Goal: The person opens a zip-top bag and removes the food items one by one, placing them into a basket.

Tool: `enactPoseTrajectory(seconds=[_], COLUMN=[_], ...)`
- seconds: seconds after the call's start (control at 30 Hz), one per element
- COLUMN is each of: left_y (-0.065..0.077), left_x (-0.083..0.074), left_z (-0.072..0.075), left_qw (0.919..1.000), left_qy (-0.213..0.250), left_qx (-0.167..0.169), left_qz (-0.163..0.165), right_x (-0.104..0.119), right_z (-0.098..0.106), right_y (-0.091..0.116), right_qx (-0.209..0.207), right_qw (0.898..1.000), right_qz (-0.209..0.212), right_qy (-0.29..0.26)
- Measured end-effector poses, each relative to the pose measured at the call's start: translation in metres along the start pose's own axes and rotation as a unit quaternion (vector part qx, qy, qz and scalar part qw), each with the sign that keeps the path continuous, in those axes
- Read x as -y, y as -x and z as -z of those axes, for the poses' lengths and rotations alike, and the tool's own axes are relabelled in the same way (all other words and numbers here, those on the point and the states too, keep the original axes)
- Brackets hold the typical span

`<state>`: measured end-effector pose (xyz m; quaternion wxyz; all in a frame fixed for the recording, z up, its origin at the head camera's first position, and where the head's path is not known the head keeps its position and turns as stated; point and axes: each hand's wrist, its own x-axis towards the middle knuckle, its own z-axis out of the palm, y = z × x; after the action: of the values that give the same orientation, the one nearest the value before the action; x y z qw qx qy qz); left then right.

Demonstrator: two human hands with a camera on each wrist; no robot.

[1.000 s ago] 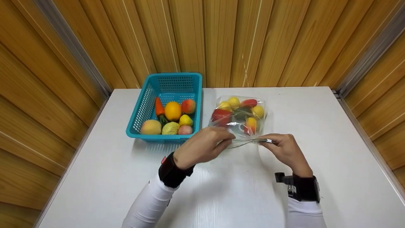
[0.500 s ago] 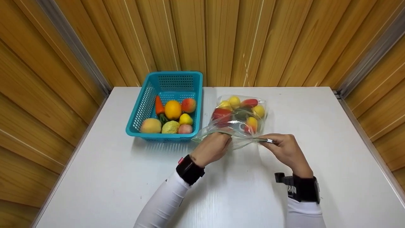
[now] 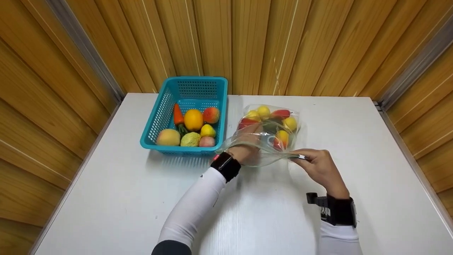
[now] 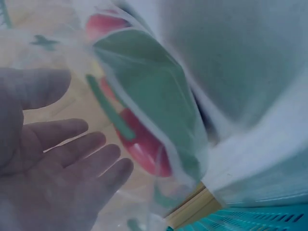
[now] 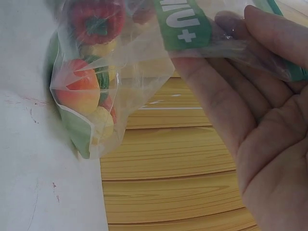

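A clear plastic bag lies on the white table, holding several pieces of produce. Through its plastic show a red bell pepper, a red-and-yellow fruit, yellow fruits, a red elongated piece and a dark green piece. My left hand reaches inside the bag through its mouth, fingers extended and nothing between them; in the head view plastic covers it. My right hand pinches the right end of the bag's mouth between thumb and fingers, beside the green printed label.
Left of the bag stands a blue-green basket with a carrot, an orange, peach-like fruits and other produce. A wood-panelled wall rises behind the table.
My left hand has moved from the bag's mouth forward into the bag, and the mouth has widened on its left side. My right hand keeps its pinch in the same place.
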<state>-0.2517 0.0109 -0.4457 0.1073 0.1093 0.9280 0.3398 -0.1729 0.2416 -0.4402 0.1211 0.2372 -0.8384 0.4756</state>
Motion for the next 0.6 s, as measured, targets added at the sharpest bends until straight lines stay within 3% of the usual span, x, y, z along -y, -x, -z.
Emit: enactPoseTrajectory(seconds=[0.03,0.07,0.1,0.23,0.43,0.6], left_y=[0.0,0.0,-0.002,-0.008,-0.014,-0.015], left_x=[0.001,0.002,0.003,0.004,0.003,0.004], left_z=[0.0,0.001,0.001,0.001,-0.002,-0.003], left_qw=[0.997,0.9922,0.9823,0.9691,0.9528,0.9522], left_qy=[-0.071,-0.113,-0.168,-0.211,-0.282,-0.294], left_qx=[-0.014,-0.023,-0.035,-0.065,-0.06,-0.055], left_qz=[-0.027,-0.047,-0.076,-0.11,-0.096,-0.062], right_x=[0.001,0.001,0.001,0.001,0.002,0.002], right_z=[0.0,0.001,0.001,0.002,0.002,0.001], right_y=[0.0,0.0,0.0,-0.001,-0.001,-0.001], right_qx=[-0.001,-0.002,-0.002,0.003,0.001,0.005], right_qw=[1.0,1.0,1.0,1.0,1.0,1.0], right_qz=[-0.001,-0.001,-0.001,-0.004,-0.008,-0.005], right_qy=[0.0,-0.001,-0.002,-0.003,0.005,0.002])
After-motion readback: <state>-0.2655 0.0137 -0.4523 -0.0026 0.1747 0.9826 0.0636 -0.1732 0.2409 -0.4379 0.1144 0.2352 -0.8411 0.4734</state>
